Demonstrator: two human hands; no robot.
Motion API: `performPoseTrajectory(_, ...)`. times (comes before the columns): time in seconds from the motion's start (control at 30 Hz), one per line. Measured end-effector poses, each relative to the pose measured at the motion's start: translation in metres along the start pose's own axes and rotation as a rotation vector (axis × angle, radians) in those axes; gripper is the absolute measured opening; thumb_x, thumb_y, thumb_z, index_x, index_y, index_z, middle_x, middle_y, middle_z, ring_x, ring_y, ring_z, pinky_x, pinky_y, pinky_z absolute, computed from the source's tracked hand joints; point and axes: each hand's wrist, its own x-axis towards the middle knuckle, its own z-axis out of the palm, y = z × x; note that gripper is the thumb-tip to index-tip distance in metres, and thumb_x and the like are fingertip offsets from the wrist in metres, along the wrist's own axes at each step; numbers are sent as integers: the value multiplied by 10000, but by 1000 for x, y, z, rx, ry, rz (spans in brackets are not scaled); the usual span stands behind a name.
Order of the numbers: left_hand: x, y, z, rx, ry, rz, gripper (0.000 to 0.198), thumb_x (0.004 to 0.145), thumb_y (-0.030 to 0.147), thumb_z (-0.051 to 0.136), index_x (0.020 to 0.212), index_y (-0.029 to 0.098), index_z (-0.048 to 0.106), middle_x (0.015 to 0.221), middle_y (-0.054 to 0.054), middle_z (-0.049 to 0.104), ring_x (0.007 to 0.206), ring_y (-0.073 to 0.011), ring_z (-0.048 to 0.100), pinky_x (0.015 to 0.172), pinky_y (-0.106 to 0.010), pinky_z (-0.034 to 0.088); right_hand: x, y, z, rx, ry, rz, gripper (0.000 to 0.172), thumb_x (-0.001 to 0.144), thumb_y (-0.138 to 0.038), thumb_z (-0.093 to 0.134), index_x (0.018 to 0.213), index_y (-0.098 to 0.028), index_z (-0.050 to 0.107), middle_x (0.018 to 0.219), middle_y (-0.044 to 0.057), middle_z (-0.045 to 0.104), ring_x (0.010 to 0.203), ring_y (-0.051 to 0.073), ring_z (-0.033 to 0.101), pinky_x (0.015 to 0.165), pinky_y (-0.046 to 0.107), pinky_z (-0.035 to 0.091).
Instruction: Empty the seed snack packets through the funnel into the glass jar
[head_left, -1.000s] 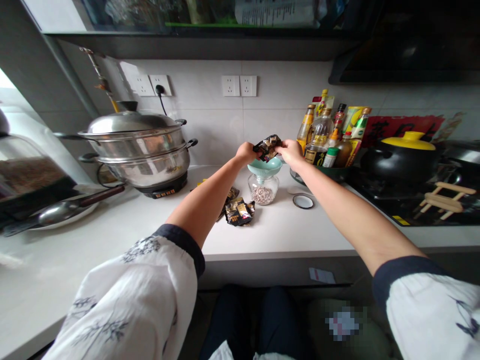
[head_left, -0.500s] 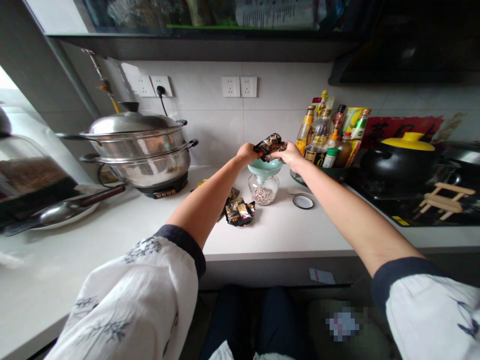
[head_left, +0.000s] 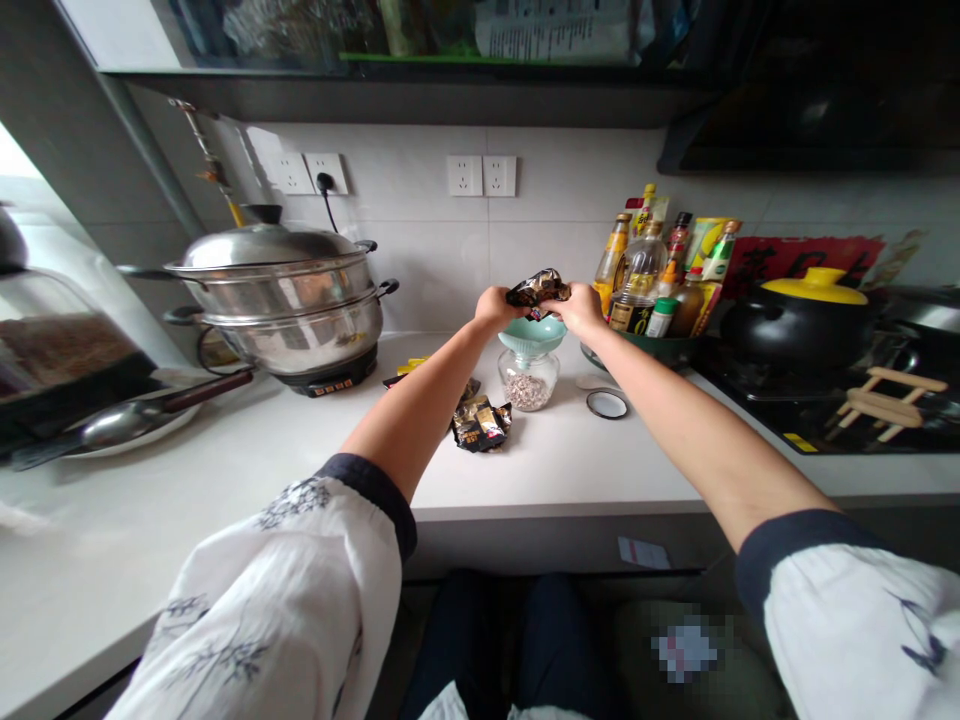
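Between my two hands, a shiny black and gold foil packet (head_left: 538, 288) is gripped above a mint-green funnel (head_left: 534, 338). My left hand (head_left: 495, 308) is closed on its left end; my right hand (head_left: 582, 308) is closed on its right end. The funnel rests in the mouth of a clear glass jar (head_left: 529, 383), which is partly filled with small pale and brownish bits. Several crumpled black and gold packets (head_left: 481, 422) lie left of the jar, partly hidden by my left arm. A round lid (head_left: 606, 403) lies to the jar's right.
A steel steamer pot (head_left: 274, 310) stands left, near a plate holding a ladle (head_left: 124, 425). Bottles and condiments (head_left: 645, 275) crowd a green tray at the right. Beyond is a stove with a black pot (head_left: 799, 320) and a small wooden stand (head_left: 881, 405). A cabinet hangs overhead.
My right hand has shifted its hold on the packet, with the fingers now closer in around its right end. The funnel and jar stay in place.
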Motion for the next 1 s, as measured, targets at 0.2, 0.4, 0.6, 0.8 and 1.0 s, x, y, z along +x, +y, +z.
performPoseTrajectory(0.2,1,-2,0,-23,2,-44,268,669,339,699,819,118,685,675,-5,570,754,-158,535,684,-242,423,-1,4,5,329,-16,98,150,662,-168,708,721,-157,571,603,-28,607,552,107,607,594,243,529)
performPoseTrajectory(0.4,2,1,0,27,-22,-35,252,673,340,702,762,107,663,637,-8,520,737,-162,517,705,-262,417,-1,4,6,295,4,123,131,665,-153,707,673,-151,576,569,-29,597,548,109,600,585,237,528)
performPoseTrajectory(0.6,-1,0,-3,53,-36,-37,256,640,329,711,769,111,670,661,-3,538,732,-144,499,702,-246,400,-2,5,6,265,-2,108,121,671,-149,693,677,-154,573,545,-37,584,517,112,578,584,257,528)
performPoseTrajectory(0.8,-3,2,-4,82,-52,-42,257,649,332,704,771,109,669,672,-3,538,727,-139,491,698,-246,393,-2,6,6,254,13,121,121,673,-158,692,683,-163,572,544,-33,588,533,129,602,604,276,541)
performPoseTrajectory(1.0,0,2,-2,66,-50,-34,211,632,309,706,713,121,655,633,5,504,715,-138,478,690,-248,387,-1,8,6,218,41,89,133,660,-176,701,676,-163,569,553,-30,586,537,135,609,612,288,540)
